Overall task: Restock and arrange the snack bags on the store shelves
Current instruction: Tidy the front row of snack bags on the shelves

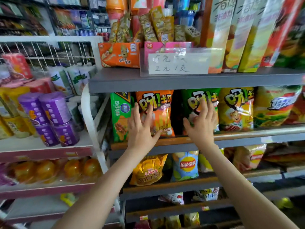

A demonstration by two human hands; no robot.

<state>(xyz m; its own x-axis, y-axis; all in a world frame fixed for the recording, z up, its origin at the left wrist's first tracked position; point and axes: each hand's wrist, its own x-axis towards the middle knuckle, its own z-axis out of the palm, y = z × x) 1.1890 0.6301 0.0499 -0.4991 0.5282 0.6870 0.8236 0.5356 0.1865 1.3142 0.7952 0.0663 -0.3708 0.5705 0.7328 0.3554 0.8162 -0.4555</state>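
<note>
Head view: you're at the arranging step, squaring 2 bags on the middle shelf (247, 131). Left hand (142, 128) is flat, fingers spread, on the orange bag (158, 111). Right hand (201, 124) is splayed the same way on the green bag (189, 100). Neither grips anything. Next, prob.: push both upright, flush w/ the yellow bag (236, 109).

Bare forearms (99, 187); bare left hand (141, 128), right hand (201, 128).

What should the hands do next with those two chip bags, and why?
Probably slide the green bag left toward the orange bag: a dark gap shows between them, and the right hand and left hand lie flat on them.
</note>
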